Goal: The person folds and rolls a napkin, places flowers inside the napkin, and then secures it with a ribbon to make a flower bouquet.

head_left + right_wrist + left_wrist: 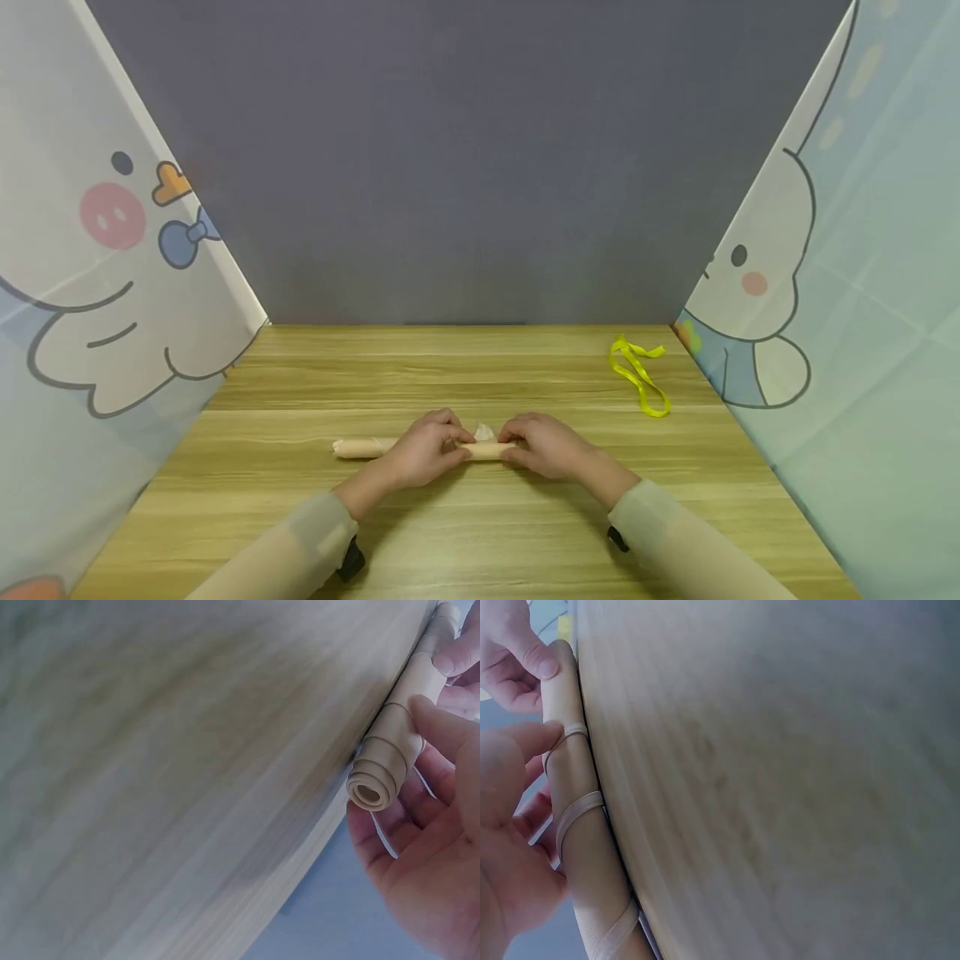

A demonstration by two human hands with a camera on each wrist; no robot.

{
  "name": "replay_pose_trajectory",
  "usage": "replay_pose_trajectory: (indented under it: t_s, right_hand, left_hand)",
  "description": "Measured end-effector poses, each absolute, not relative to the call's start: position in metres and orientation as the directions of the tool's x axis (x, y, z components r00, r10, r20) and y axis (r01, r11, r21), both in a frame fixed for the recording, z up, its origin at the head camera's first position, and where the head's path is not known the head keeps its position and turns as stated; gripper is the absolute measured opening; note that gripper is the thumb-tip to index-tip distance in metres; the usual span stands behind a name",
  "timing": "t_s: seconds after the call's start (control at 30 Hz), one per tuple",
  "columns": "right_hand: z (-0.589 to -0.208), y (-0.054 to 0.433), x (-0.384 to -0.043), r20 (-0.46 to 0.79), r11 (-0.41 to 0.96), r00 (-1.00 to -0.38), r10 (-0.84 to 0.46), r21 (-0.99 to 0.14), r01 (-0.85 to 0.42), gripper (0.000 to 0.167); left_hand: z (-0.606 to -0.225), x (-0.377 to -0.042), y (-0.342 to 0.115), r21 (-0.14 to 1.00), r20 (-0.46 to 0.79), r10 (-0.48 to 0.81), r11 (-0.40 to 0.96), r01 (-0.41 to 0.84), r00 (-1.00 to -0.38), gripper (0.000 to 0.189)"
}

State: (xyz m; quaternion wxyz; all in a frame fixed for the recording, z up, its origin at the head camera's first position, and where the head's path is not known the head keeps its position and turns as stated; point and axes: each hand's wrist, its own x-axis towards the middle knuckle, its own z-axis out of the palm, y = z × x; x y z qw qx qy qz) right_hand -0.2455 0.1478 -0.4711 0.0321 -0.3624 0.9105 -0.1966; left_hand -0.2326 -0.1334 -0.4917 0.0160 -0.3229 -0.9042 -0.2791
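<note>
The left hand (423, 450) hid a middle stretch of the beige roll (489, 452); the right hand (553, 447) covered its other end. Between the hands, a pale scrap (484, 432) was too small to identify. Below them, both sleeves (281, 546) were cut off.

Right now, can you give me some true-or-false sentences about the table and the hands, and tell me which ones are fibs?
1. The person's left grip and right grip both touch the beige roll. True.
2. The roll is standing upright. False: it lies on its side on the wooden table.
3. The roll's coiled end shows in the right wrist view. True.
4. The yellow ribbon is tied round the roll. False: the yellow ribbon lies apart from it.
5. The ribbon is nearer the right grip than the left. True.
</note>
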Motion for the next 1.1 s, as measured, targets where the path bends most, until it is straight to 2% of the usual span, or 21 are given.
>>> replay_pose_trajectory:
  t_s: [0.4,0.6,0.7,0.87,1.1]
  right_hand:
    - [-0.474,0.146,-0.251,0.043,0.693,-0.773,-0.633,-0.414,-0.591,0.014]
    - [-0.473,0.146,-0.254,0.057,0.659,-0.764,-0.643,-0.467,-0.59,0.01]
    - [-0.473,0.147,-0.254,0.08,0.662,-0.761,-0.644,-0.439,-0.607,0.006]
    - [-0.473,0.149,-0.253,0.1,0.678,-0.758,-0.645,-0.383,-0.627,0.011]
    - [-0.471,0.147,-0.25,0.076,0.678,-0.76,-0.646,-0.401,-0.616,0.01]
  left_hand:
    - [-0.489,-0.241,-0.123,0.548,0.127,0.51,0.679,0.488,-0.851,0.02]
    - [-0.488,-0.244,-0.121,0.598,0.124,0.5,0.651,0.467,-0.857,0.011]
    - [-0.489,-0.243,-0.119,0.554,0.145,0.492,0.679,0.482,-0.858,0.011]
    - [-0.489,-0.237,-0.117,0.422,0.179,0.492,0.744,0.518,-0.852,0.02]
    - [-0.489,-0.233,-0.118,0.4,0.132,0.545,0.735,0.547,-0.828,0.035]
